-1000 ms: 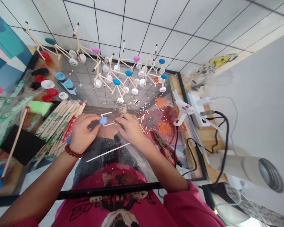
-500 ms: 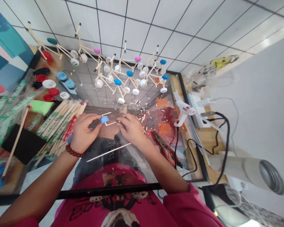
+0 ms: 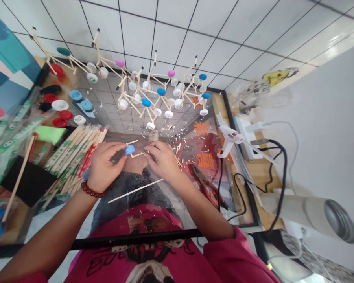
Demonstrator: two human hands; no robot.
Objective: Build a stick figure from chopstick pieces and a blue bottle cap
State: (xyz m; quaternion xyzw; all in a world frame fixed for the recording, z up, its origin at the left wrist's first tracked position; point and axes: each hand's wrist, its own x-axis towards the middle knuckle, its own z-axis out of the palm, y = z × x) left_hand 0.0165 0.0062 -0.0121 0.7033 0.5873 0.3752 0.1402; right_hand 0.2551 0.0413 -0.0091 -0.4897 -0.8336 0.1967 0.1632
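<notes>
My left hand (image 3: 105, 163) is closed, thumb and fingers pinching a blue bottle cap (image 3: 130, 149). Short pieces of wooden stick jut from the cap: one points away behind it, another stick piece (image 3: 139, 155) runs toward my right hand (image 3: 164, 160). That right hand is closed as well, its thumb and fingers at the far end of this stick piece; its fingertips partly hide the end. Just nearer to me, a long thin stick (image 3: 134, 191) lies on the glass tabletop. Wood chips (image 3: 181, 135) are scattered past my right hand.
Several stick-and-cap models (image 3: 161, 92) stand along the back. Wrapped chopsticks (image 3: 73, 157) and loose caps (image 3: 60, 105) lie at left. On the right are pliers (image 3: 205, 182), a white glue gun (image 3: 230, 138) with its cord, and a power strip (image 3: 244, 135).
Almost nothing differs. Both hands keep the same hold on the blue cap and stick piece; the right fingers have shifted very slightly left, and the view has moved a little.
</notes>
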